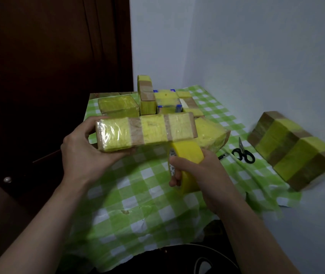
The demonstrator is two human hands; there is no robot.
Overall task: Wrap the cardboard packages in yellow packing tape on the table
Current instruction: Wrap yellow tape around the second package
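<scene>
My left hand (82,149) grips the left end of a long cardboard package (147,131), held level above the table. Three yellow tape bands cross it, with bare brown cardboard between them. My right hand (203,175) grips a roll of yellow packing tape (187,157) just under the package's right half; the roll's top touches the package's underside. The table wears a green-and-white checked cloth (149,194).
Several taped packages (118,105) stand at the back of the table, and one yellow-wrapped package (211,135) lies behind the roll. Black scissors (243,153) lie to the right. A large banded box (294,149) sits at far right. A dark wooden door fills the left.
</scene>
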